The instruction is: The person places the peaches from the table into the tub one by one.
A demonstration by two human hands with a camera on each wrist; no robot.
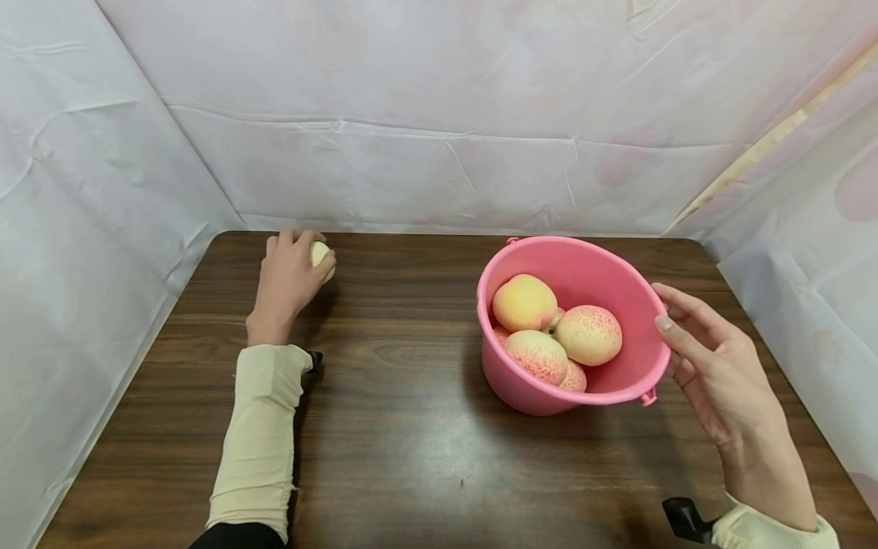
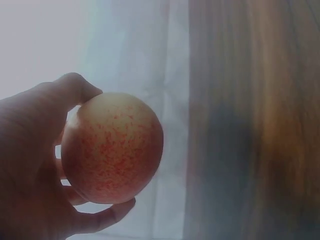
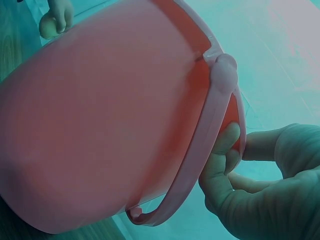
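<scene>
At the far left of the table, my left hand (image 1: pixel 286 278) grips a peach (image 2: pixel 114 150), pale yellow with red speckles. In the left wrist view the thumb and fingers curl around its sides, and a shadow falls on the tabletop. The pink bucket (image 1: pixel 507 385) stands right of centre with several peaches (image 1: pixel 588 335) inside, some partly hidden under others. My right hand (image 1: pixel 727 374) pinches the right side of its rim between thumb and fingers. Beside those fingers, the bucket's pink handle (image 3: pixel 200 145) hangs down the outer wall in the right wrist view.
Dark wood-grain tabletop (image 1: pixel 391 442) lies between the left arm and the bucket. Pale printed sheeting (image 1: pixel 411 175) rises behind the table's far edge and along both sides.
</scene>
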